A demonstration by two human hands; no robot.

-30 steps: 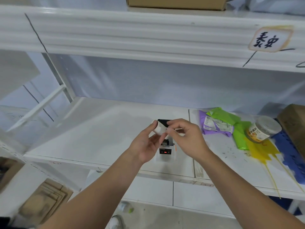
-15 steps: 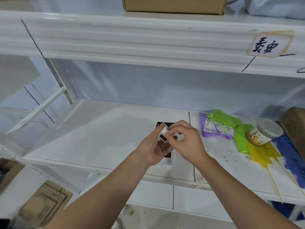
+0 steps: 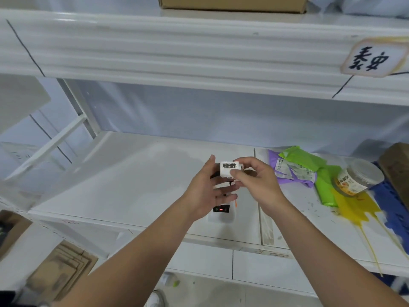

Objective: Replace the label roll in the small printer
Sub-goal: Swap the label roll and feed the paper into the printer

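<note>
1. The label roll [image 3: 230,170] is held in the air above the shelf [image 3: 124,182], over the small printer [image 3: 222,212] that lies near the shelf's front edge. It is a small white roll with black print on its outer wrap.
2. The right hand [image 3: 254,182] pinches the roll, thumb on the near face and fingers curled over the top and far side. The left hand [image 3: 205,191] is spread beside it, fingers loose; its thumb stands by the roll's left end, and I cannot tell whether it touches.
3. It looks light and fairly stiff as a wound core, but the paper should crush or unspool if squeezed across the wrap. Holding it by its two flat ends seems safest, leaving the loose tail free to feed.
4. The paper face probably slips little in dry fingers; a light pinch should do.
5. Most of the printer is hidden under both hands. Only its front end with a dark panel and a red light shows, so whether its lid is open cannot be told.
6. The roll's free end and its print are too blurred to make out.
</note>
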